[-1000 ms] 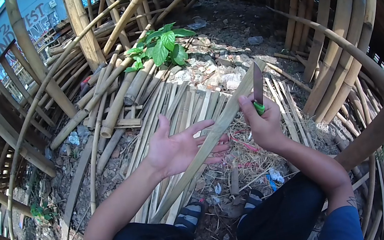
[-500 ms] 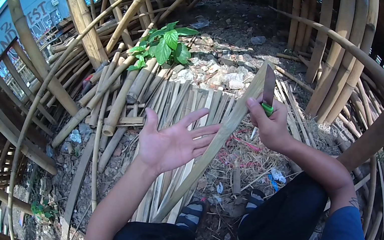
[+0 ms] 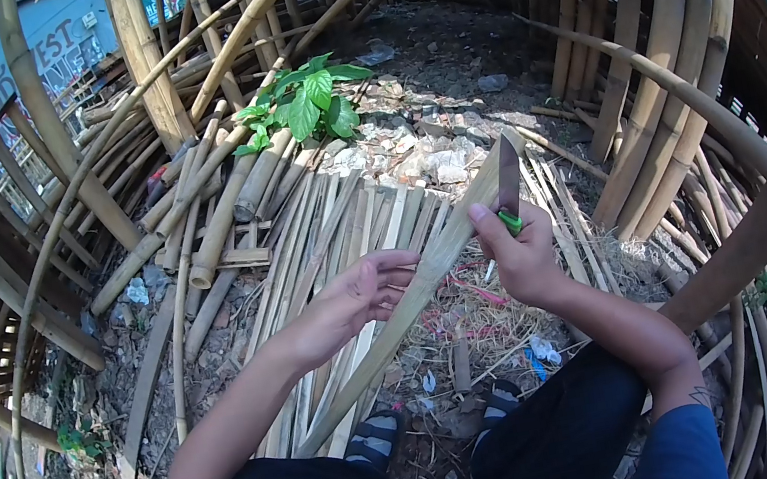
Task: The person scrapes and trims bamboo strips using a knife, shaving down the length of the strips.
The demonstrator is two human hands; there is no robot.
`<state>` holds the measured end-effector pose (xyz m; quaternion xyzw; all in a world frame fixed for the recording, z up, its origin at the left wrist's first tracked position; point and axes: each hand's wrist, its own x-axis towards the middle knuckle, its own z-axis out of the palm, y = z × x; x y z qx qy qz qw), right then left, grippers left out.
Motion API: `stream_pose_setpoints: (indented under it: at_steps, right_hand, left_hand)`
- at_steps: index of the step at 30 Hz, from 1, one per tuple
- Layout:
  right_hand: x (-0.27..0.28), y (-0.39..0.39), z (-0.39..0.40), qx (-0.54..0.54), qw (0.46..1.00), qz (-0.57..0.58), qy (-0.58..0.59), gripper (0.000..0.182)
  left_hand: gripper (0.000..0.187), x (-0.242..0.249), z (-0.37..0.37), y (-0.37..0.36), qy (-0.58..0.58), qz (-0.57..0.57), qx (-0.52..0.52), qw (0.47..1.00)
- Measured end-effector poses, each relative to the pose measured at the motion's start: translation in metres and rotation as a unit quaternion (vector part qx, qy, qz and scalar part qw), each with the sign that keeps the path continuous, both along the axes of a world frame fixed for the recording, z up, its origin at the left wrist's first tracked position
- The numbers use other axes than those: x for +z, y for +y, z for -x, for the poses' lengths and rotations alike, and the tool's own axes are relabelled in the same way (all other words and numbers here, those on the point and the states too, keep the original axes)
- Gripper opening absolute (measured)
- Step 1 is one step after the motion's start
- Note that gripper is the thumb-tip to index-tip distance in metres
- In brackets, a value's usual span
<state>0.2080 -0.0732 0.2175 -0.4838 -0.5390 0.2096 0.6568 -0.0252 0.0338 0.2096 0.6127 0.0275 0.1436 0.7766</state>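
Above lap: left hand (image 3: 353, 300) gripping long pale-green bamboo strip (image 3: 413, 295); right hand (image 3: 518, 252) clenching green-handled knife (image 3: 508, 186).

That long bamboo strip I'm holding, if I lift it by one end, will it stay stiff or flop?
The bamboo strip is long, thin and flat, so it probably bows somewhat rather than flopping. It looks light: the left hand grips it loosely. Being flat, it shouldn't roll.

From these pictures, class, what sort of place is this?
Likely an outdoor bamboo yard: bamboo poles lean all round, split slats lie on bare ground, and a right hand holds a knife.
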Motion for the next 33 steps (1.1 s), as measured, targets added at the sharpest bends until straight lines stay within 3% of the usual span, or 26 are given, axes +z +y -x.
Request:
stream_pose_setpoints:
  at_steps: [1, 2, 4, 6, 8, 9, 11, 12, 13, 15, 18, 27, 30, 32, 33]
  right_hand:
    - [0.001, 0.002, 0.000, 0.006, 1.000, 0.019, -0.004, 0.026]
    - [0.003, 0.003, 0.001, 0.011, 1.000, 0.025, 0.001, 0.028]
    - [0.003, 0.004, -0.001, 0.017, 0.999, 0.012, -0.032, 0.029]
    - [0.003, 0.003, -0.001, 0.021, 0.997, -0.002, -0.069, 0.030]
    - [0.002, 0.000, 0.003, -0.019, 0.954, -0.070, -0.290, 0.031]
    - [0.001, -0.001, 0.005, -0.021, 0.954, -0.070, -0.292, 0.031]
    - [-0.004, -0.001, 0.009, -0.063, 0.843, -0.150, -0.512, 0.032]
    - [-0.009, 0.002, 0.013, -0.092, 0.821, -0.151, -0.543, 0.037]
    - [-0.011, 0.006, 0.013, -0.094, 0.820, -0.151, -0.544, 0.037]
    - [-0.013, 0.013, 0.014, -0.155, 0.762, -0.212, -0.593, 0.044]
    - [-0.009, 0.017, 0.013, -0.201, 0.712, -0.205, -0.641, 0.048]
    - [0.011, 0.024, 0.010, -0.261, 0.631, -0.262, -0.682, 0.058]
    - [0.016, 0.025, 0.006, -0.282, 0.652, -0.237, -0.663, 0.054]
    - [0.031, 0.029, -0.017, -0.381, 0.702, -0.155, -0.582, 0.049]
    - [0.037, 0.027, -0.030, -0.381, 0.698, -0.154, -0.586, 0.049]
  left_hand:
    - [0.063, -0.005, -0.005, -0.004, 0.084, -0.189, 0.067, 0.976]
    - [0.063, -0.007, -0.009, -0.005, 0.082, -0.188, 0.066, 0.976]
    - [0.035, -0.010, -0.013, -0.009, 0.088, -0.109, 0.061, 0.988]
    - [0.033, -0.001, -0.013, -0.014, 0.101, -0.079, 0.092, 0.987]
    - [0.032, -0.002, -0.015, -0.014, 0.107, -0.042, 0.137, 0.984]
    - [0.032, -0.001, -0.016, -0.015, 0.106, -0.043, 0.135, 0.984]
    - [0.031, 0.006, -0.015, -0.020, 0.116, -0.034, 0.143, 0.982]
    - [0.032, 0.009, -0.016, -0.022, 0.123, -0.010, 0.148, 0.981]
    - [0.032, 0.008, -0.016, -0.019, 0.122, -0.012, 0.147, 0.982]
    - [0.033, 0.004, -0.015, -0.014, 0.123, 0.023, 0.140, 0.982]
    - [0.032, 0.011, -0.014, -0.013, 0.131, 0.024, 0.140, 0.981]
    - [0.032, 0.018, -0.015, -0.008, 0.125, 0.059, 0.111, 0.984]
    - [0.033, 0.015, -0.012, -0.004, 0.126, 0.101, 0.094, 0.982]
    - [0.036, 0.010, -0.007, -0.003, 0.132, 0.104, 0.096, 0.981]
    - [0.039, 0.008, -0.008, -0.004, 0.134, 0.105, 0.096, 0.981]
